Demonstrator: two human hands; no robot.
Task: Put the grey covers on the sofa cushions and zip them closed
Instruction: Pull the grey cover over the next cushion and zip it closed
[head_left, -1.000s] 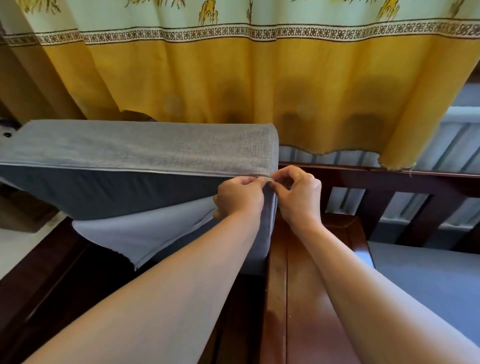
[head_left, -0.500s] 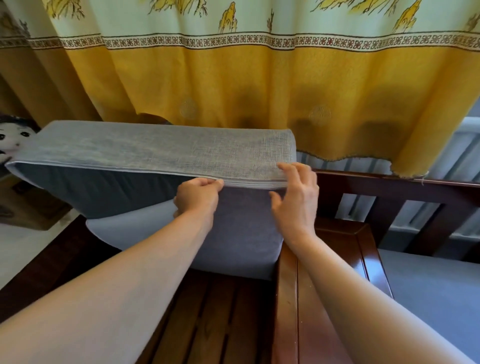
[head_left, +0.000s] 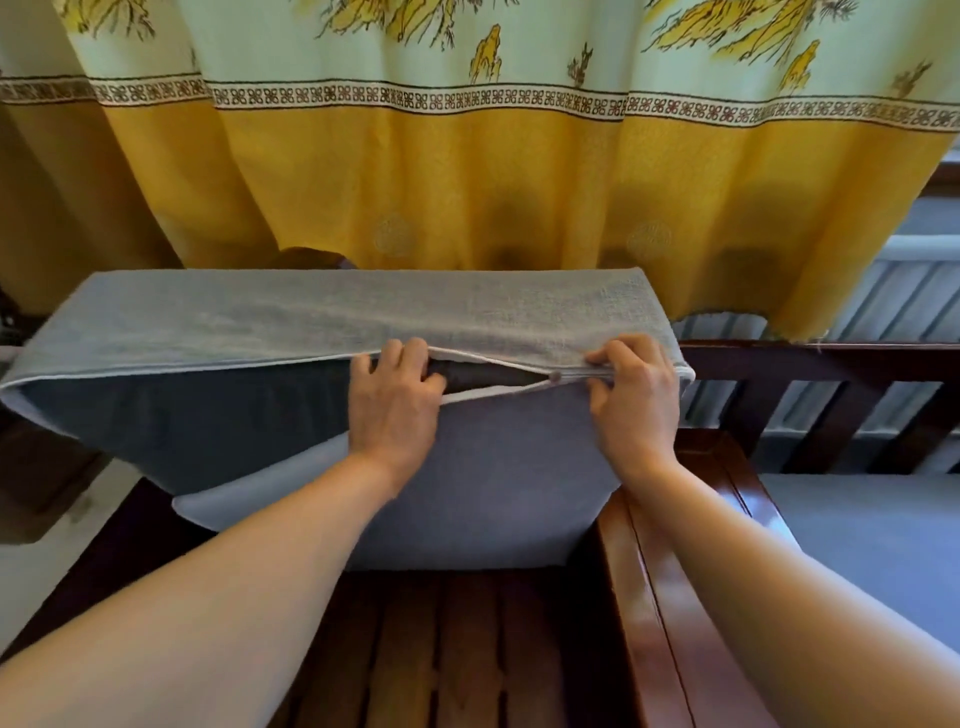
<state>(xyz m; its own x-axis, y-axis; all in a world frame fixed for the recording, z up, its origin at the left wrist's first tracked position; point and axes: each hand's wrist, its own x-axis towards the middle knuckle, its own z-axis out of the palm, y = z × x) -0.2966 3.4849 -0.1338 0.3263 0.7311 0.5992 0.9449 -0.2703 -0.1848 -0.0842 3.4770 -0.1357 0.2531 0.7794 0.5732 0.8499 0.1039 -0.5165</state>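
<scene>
Zipping grey woven cushion cover (head_left: 363, 317): left hand (head_left: 395, 400) curled on open seam at nine o'clock, steadying; right hand (head_left: 636, 387) pinching closed zip end at three o'clock.

slatted wooden sofa frame (head_left: 457, 649), cushion (head_left: 498, 499) on it

Coarse-woven grey cover (head_left: 363, 312), glossy wooden armrest (head_left: 649, 597)
</scene>
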